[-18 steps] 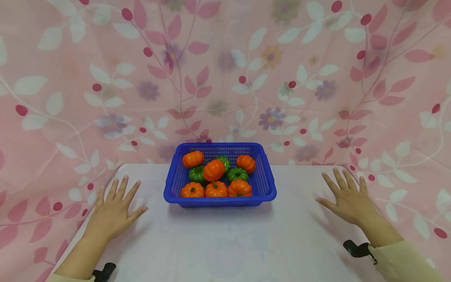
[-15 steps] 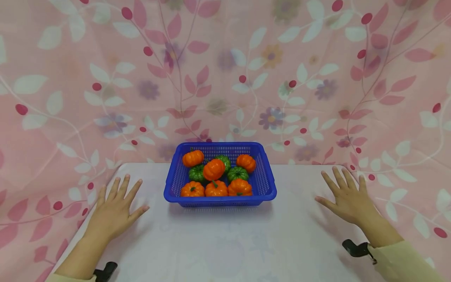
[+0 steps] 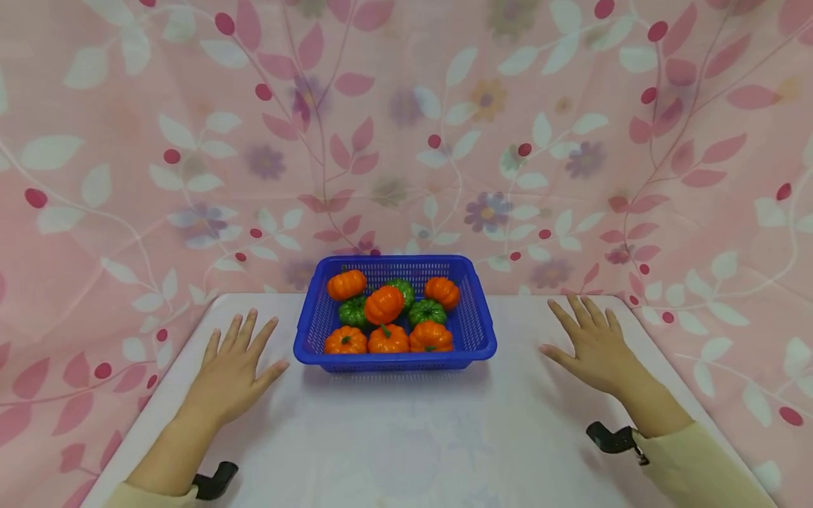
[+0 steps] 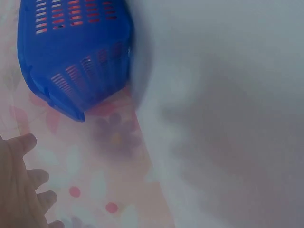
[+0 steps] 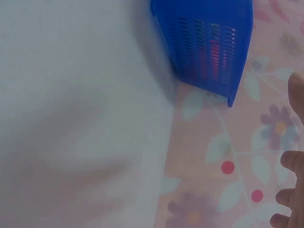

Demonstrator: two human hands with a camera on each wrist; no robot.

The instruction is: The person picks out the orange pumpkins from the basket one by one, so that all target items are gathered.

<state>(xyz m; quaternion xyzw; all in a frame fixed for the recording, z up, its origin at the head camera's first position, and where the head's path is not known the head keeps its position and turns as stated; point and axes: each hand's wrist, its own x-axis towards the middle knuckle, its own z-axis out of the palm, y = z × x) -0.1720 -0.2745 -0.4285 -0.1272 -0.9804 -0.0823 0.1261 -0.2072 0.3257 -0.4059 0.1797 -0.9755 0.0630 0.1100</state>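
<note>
A blue plastic basket (image 3: 394, 363) stands at the back middle of the table, holding several small pumpkins. Orange pumpkins (image 3: 384, 305) and green pumpkins (image 3: 427, 312) are mixed in it, one orange one lying on top of others. To the basket's left, my left hand (image 3: 230, 377) hovers with fingers spread, touching nothing. My right hand (image 3: 595, 353) is held likewise on the right side, apart from the basket. Both wrist views show the basket's slotted side, with fingertips at the frame edge.
A white cloth covers the table (image 3: 406, 437). Close behind the basket hangs a pink floral curtain (image 3: 406, 141), which also runs along both sides. Each wrist carries a black camera mount (image 3: 216, 480).
Both hands have moved inward toward the basket, the left one to the right and the right one to the left. Basket and pumpkins stay as they were.
</note>
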